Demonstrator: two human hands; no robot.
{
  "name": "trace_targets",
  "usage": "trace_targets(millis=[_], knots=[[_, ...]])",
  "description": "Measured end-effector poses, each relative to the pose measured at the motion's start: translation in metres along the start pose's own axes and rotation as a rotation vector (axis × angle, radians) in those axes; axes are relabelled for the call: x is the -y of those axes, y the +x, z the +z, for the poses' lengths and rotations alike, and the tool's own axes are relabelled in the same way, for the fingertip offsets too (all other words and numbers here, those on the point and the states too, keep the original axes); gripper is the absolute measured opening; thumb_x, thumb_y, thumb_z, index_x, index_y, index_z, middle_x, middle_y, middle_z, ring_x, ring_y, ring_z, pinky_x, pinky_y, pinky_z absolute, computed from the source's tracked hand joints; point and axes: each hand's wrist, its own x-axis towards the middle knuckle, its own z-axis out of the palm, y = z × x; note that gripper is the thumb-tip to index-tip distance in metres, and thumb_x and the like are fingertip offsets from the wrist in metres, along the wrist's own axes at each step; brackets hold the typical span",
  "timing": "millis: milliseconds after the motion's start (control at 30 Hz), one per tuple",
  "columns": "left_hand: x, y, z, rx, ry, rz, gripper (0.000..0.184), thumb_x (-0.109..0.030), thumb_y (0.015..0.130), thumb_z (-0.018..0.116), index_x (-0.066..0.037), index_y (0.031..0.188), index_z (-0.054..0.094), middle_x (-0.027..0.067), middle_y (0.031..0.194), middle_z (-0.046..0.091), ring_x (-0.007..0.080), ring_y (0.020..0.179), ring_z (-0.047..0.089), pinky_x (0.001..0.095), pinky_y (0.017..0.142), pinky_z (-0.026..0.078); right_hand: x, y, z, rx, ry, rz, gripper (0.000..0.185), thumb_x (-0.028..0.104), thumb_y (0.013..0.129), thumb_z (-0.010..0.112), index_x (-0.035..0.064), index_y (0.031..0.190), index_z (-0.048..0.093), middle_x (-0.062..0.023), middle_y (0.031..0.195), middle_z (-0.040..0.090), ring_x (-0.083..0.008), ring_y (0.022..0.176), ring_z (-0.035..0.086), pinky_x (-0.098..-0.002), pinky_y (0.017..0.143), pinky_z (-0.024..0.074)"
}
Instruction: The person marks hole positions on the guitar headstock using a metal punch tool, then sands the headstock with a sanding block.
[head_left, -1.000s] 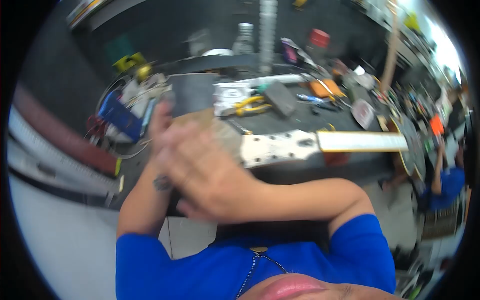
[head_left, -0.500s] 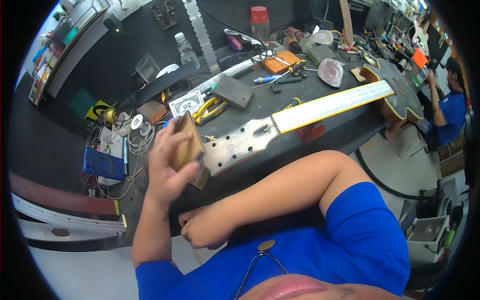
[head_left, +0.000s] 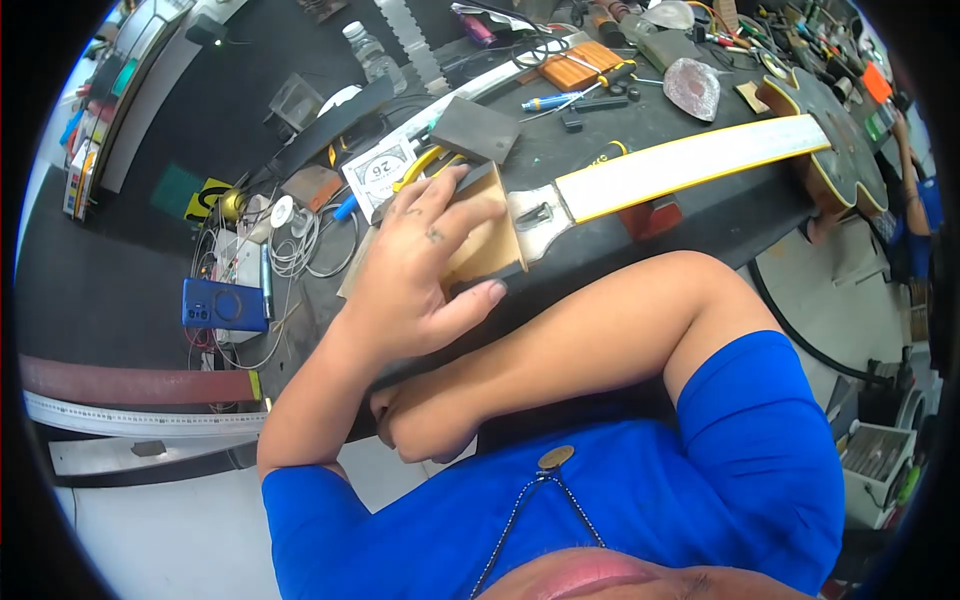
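Observation:
My left hand (head_left: 405,265) is spread over a wooden sanding block (head_left: 490,240), its thumb along the near edge. The block lies over the pale headstock (head_left: 543,222) of an electric guitar and hides most of it. From there the neck (head_left: 690,170), with a white covered top and yellow edging, runs right to the dark guitar body (head_left: 825,125). A red support (head_left: 655,217) stands beneath the neck. My right hand (head_left: 430,420) is a closed fist near my body, below my left forearm; whatever its fingers hold, if anything, is hidden.
Beyond the headstock lie a dark rectangular block (head_left: 477,128), yellow-handled pliers (head_left: 418,167) and a screwdriver (head_left: 550,102). Cables and a blue phone (head_left: 222,304) are at left, above a long ruler (head_left: 150,418). A co-worker's blue sleeve (head_left: 928,205) shows at far right.
My left hand has moved right with the sanding block, from the headstock's end to across it. My right hand stays a fist. The view has shifted slightly.

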Motion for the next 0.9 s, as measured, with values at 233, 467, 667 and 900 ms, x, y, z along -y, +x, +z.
trace_targets(millis=[233,467,667,900], knots=[[-0.015,0.016,0.024,0.032,0.073,-0.033,0.065,-0.026,0.067,0.084,-0.007,0.129,0.072,0.0364,0.147,0.055,0.0546,0.136,0.054,0.0542,0.116,0.04,0.001,0.001,-0.007,0.115,-0.106,-0.037,0.022,0.021,0.075,0.072,0.0044,0.083,0.084,-0.0172,0.079,0.075,-0.0374,0.087,0.072,-0.0517,0.099,0.0494],[-0.019,0.022,0.034,-0.018,0.092,-0.01,0.069,-0.03,0.068,0.09,-0.011,0.132,0.072,0.0374,0.147,0.053,0.0554,0.126,0.056,0.0579,0.107,0.048,0.001,0.005,-0.006,0.131,-0.112,-0.058,0.018,0.016,0.073,0.073,0.0033,0.081,0.083,-0.0192,0.081,0.076,-0.039,0.08,0.072,-0.0508,0.076,0.057],[-0.021,0.022,0.039,-0.049,0.092,-0.029,0.059,-0.033,0.074,0.093,-0.009,0.126,0.076,0.0367,0.144,0.057,0.0542,0.128,0.057,0.0576,0.108,0.048,0.011,0.005,-0.004,0.229,-0.167,-0.078,0.02,0.014,0.078,0.072,0.0028,0.089,0.084,-0.0206,0.09,0.078,-0.0394,0.088,0.073,-0.0502,0.084,0.0559],[-0.021,0.016,0.042,-0.082,0.148,-0.025,0.057,-0.031,0.078,0.091,-0.01,0.13,0.076,0.0327,0.149,0.058,0.0519,0.131,0.058,0.0568,0.111,0.046,0.09,-0.058,-0.105,0.179,0.164,0.214,0.028,0.024,0.092,0.067,0.0028,0.104,0.082,-0.0216,0.096,0.078,-0.0399,0.09,0.075,-0.0505,0.083,0.0573]])
